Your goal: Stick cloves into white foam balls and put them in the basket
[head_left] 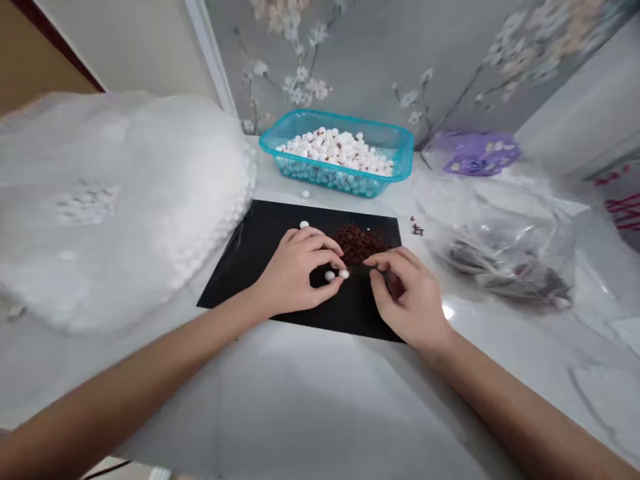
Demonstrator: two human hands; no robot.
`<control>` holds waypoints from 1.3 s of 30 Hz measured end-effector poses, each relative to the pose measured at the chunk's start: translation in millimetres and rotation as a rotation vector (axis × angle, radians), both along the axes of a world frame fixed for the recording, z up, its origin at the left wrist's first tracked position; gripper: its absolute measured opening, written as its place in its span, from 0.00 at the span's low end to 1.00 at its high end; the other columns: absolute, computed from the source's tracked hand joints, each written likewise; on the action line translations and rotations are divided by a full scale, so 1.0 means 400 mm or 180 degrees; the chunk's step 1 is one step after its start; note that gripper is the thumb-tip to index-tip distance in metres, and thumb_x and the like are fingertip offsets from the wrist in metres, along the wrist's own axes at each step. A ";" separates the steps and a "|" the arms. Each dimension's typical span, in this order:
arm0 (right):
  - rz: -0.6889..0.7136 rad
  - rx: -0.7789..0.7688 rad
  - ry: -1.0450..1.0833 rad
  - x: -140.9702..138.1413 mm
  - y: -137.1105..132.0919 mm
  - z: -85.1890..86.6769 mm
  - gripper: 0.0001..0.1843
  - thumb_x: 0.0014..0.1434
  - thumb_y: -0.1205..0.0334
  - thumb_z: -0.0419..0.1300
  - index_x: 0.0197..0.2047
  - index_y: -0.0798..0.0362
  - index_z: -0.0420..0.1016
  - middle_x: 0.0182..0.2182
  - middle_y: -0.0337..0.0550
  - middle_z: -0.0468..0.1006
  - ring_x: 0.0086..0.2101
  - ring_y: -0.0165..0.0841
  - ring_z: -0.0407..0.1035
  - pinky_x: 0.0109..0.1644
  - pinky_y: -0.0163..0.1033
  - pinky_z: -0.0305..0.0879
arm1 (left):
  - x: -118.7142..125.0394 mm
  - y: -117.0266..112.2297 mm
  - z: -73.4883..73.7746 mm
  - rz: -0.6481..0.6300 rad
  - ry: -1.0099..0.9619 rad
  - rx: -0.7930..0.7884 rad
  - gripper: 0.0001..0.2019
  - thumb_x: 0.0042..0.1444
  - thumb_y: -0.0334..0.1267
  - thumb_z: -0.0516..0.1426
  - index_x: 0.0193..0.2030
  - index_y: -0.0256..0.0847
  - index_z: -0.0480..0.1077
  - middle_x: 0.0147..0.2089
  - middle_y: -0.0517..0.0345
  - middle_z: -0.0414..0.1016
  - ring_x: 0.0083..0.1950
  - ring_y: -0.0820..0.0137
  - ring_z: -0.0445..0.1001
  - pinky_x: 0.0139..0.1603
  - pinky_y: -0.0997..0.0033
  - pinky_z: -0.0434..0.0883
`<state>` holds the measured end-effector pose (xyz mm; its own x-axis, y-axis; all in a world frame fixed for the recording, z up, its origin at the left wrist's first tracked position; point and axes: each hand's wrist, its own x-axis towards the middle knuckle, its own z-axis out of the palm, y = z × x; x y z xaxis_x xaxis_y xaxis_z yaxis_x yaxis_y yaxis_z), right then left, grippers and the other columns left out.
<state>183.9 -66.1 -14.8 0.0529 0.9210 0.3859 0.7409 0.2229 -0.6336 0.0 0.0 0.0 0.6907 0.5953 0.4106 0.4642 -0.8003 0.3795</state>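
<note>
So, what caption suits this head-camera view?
Left hand pinching a small white ball over a black mat, right hand beside reddish-brown bits.

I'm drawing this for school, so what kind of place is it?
Probably a work table, perhaps in someone's home. The wall has a flower pattern, and a black mat and a blue basket of small white balls rest on the pale tabletop.

Soft indoor light, bright glare on white tabletop, stretched edges, slight blur
</note>
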 end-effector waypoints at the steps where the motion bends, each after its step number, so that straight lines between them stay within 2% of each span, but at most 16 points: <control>1: -0.0083 -0.0081 -0.0084 0.002 -0.002 -0.002 0.11 0.51 0.71 0.52 0.36 0.53 0.71 0.31 0.39 0.68 0.19 0.24 0.58 0.24 0.33 0.59 | -0.003 0.002 -0.001 0.0000 0.0044 0.0065 0.05 0.52 0.36 0.56 0.34 0.43 0.73 0.42 0.59 0.75 0.48 0.66 0.68 0.49 0.62 0.57; 7: -0.0394 -0.0438 -0.0581 0.000 -0.012 -0.004 0.11 0.48 0.70 0.52 0.35 0.53 0.72 0.34 0.41 0.72 0.19 0.26 0.61 0.24 0.35 0.60 | -0.013 0.010 -0.001 0.0029 0.0126 0.0191 0.07 0.52 0.33 0.54 0.37 0.41 0.71 0.43 0.57 0.75 0.48 0.63 0.68 0.49 0.59 0.57; 9: -0.0434 -0.0445 -0.0643 -0.003 -0.012 -0.002 0.09 0.50 0.68 0.53 0.34 0.52 0.72 0.33 0.40 0.73 0.19 0.26 0.61 0.23 0.35 0.60 | -0.017 0.017 0.001 0.0222 0.0034 0.0162 0.09 0.50 0.31 0.53 0.38 0.41 0.70 0.43 0.57 0.75 0.48 0.64 0.68 0.48 0.61 0.59; 14: -0.0390 -0.0352 -0.0639 -0.006 -0.010 -0.004 0.06 0.52 0.66 0.54 0.32 0.52 0.72 0.32 0.39 0.74 0.19 0.25 0.61 0.23 0.34 0.59 | -0.041 0.054 0.002 0.1048 0.0044 0.0221 0.10 0.45 0.28 0.53 0.35 0.39 0.69 0.38 0.57 0.74 0.40 0.64 0.68 0.41 0.64 0.62; 19: -0.0294 -0.0243 -0.0631 -0.004 -0.012 -0.008 0.05 0.54 0.66 0.54 0.31 0.51 0.71 0.31 0.38 0.74 0.19 0.25 0.61 0.23 0.33 0.57 | -0.049 0.069 0.001 0.1201 0.0491 0.0273 0.07 0.44 0.32 0.53 0.32 0.40 0.69 0.29 0.59 0.72 0.33 0.65 0.68 0.34 0.66 0.61; 27: -0.0174 -0.0197 -0.0403 0.000 -0.010 -0.007 0.04 0.57 0.67 0.52 0.33 0.51 0.67 0.30 0.38 0.70 0.20 0.26 0.59 0.25 0.34 0.58 | -0.046 0.064 -0.005 0.1023 0.0661 0.0468 0.04 0.47 0.35 0.53 0.29 0.41 0.68 0.27 0.61 0.71 0.31 0.68 0.69 0.28 0.70 0.60; 31: 0.0048 -0.0236 -0.0018 0.000 -0.009 -0.004 0.03 0.58 0.67 0.51 0.33 0.51 0.65 0.30 0.38 0.67 0.20 0.25 0.57 0.24 0.34 0.57 | -0.039 0.050 0.001 0.0863 0.0150 0.0571 0.04 0.51 0.34 0.54 0.32 0.39 0.69 0.29 0.60 0.72 0.32 0.69 0.70 0.30 0.71 0.63; 35: 0.0534 -0.0306 0.0377 0.005 -0.008 0.003 0.04 0.58 0.69 0.52 0.33 0.51 0.64 0.29 0.38 0.65 0.20 0.25 0.55 0.22 0.33 0.54 | -0.016 0.015 0.007 0.0052 -0.0260 0.0327 0.05 0.55 0.34 0.54 0.37 0.39 0.70 0.35 0.58 0.75 0.37 0.71 0.71 0.39 0.72 0.66; 37: 0.0796 -0.0348 0.0461 0.009 -0.007 0.006 0.04 0.58 0.70 0.52 0.32 0.52 0.64 0.28 0.37 0.63 0.21 0.24 0.55 0.22 0.33 0.53 | -0.006 0.002 0.004 -0.0390 -0.0252 0.0133 0.05 0.56 0.35 0.54 0.38 0.39 0.70 0.38 0.57 0.75 0.39 0.71 0.71 0.42 0.71 0.67; 39: 0.0988 -0.0385 0.0501 0.012 -0.005 0.009 0.05 0.57 0.70 0.52 0.31 0.52 0.64 0.27 0.36 0.63 0.21 0.24 0.55 0.22 0.32 0.53 | 0.001 -0.002 -0.001 -0.0668 -0.0173 0.0006 0.05 0.56 0.35 0.55 0.37 0.40 0.71 0.40 0.56 0.75 0.40 0.70 0.71 0.43 0.70 0.66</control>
<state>188.6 -68.1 -11.1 -0.1861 0.9410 0.2825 0.5410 0.3382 -0.7700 0.2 -1.0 -0.5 0.7763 0.4399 0.4516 0.2662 -0.8781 0.3977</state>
